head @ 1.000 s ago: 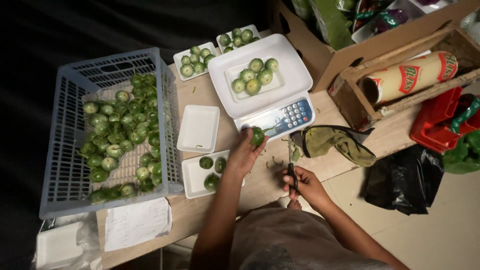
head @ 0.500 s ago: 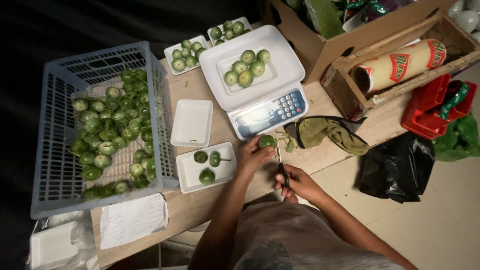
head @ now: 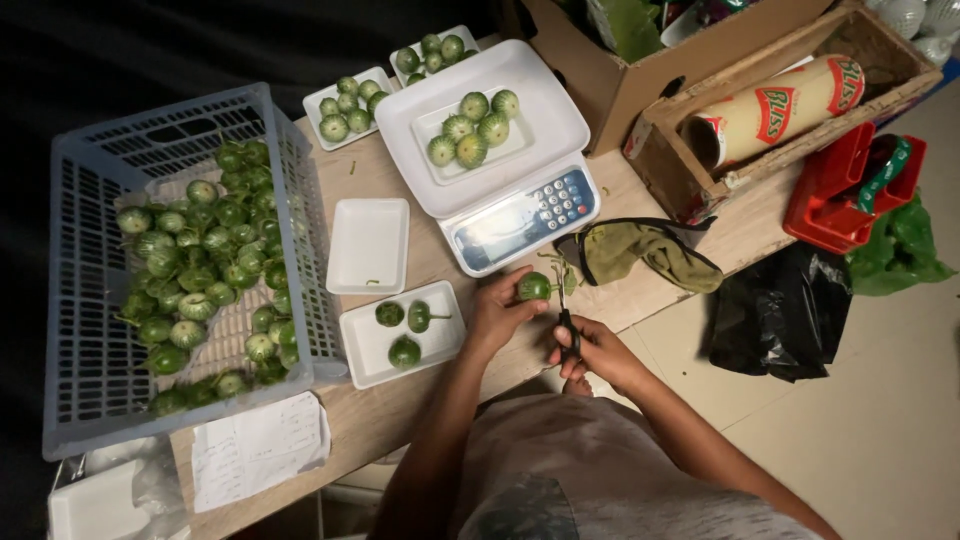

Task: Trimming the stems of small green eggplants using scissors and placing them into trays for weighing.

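Left to right: a grey slatted crate (head: 90,330) holds the untrimmed stock, several dozen small round green eggplants (head: 200,275) heaped too closely for a firm count. Beside it on the wooden table (head: 400,420) lie two white foam trays: one bare (head: 368,244), and a nearer one (head: 372,352) carrying three fruits. Farther back, two filled trays (head: 340,100) hold roughly six each, though the rear one is partly cut off. The white scale (head: 500,150) bears a fifth tray with four fruits. The left hand (head: 495,310) pinches one eggplant (head: 533,287) just in front of the scale; the right hand (head: 595,350) is closed around small scissors (head: 566,325), blades at its stem. Judged so: two trays done, one being weighed, one part-filled, most stock left.
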